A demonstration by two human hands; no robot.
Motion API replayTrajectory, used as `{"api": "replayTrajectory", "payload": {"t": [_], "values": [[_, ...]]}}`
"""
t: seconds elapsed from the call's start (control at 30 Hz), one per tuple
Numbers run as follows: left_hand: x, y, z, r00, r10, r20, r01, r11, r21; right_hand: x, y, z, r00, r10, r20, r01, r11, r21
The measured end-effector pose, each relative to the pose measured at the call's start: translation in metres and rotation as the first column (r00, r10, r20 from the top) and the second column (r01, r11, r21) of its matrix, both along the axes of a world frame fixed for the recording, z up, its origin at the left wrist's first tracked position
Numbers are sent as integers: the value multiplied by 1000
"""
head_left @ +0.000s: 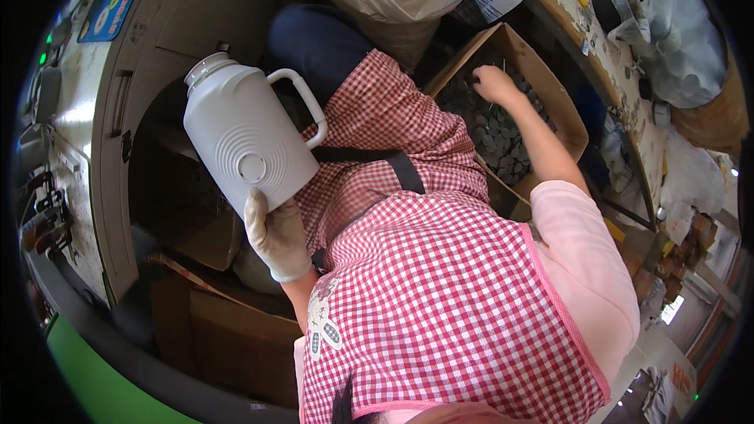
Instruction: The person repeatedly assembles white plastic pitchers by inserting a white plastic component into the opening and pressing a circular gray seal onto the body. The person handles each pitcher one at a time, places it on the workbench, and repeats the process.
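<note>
White jug [243, 149], ten o'clock, gripped at base by gloved left hand [275, 235], tilted to stay clear; bare right hand [495, 85], one o'clock, closed among grey discs [495, 137] in cardboard box [550, 86].

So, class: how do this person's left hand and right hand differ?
The left hand wears a pale glove; the right hand is bare. The left hand holds a white plastic jug from below; the right hand reaches into a cardboard box of small grey discs. Both are busy.
</note>
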State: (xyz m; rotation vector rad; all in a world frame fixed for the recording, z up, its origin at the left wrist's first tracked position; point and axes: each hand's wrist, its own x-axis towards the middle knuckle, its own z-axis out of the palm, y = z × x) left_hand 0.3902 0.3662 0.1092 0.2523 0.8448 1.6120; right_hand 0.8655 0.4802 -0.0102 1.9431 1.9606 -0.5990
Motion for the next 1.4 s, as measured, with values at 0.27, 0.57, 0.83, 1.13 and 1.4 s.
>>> {"api": "replayTrajectory", "payload": {"t": [0.27,0.57,0.83,1.13,1.4], "values": [[-1,-5,-13,997,61,36,-61,998,0,9,-42,-98,990,-104,-96,133,914,383],[-1,-9,-11,999,20,40,-23,996,90,-93,6,157,273,-234,-933,241,956,-169],[1,-4,18,996,84,-28,-84,996,1,-331,10,185,3,-268,-963,-156,952,-265],[-4,-4,24,986,115,-122,-123,991,-60,-349,10,178,243,-217,-945,-98,964,-247],[-6,-2,26,976,23,-216,-34,998,-46,-339,34,192,337,-189,-923,-276,917,-288]]}}
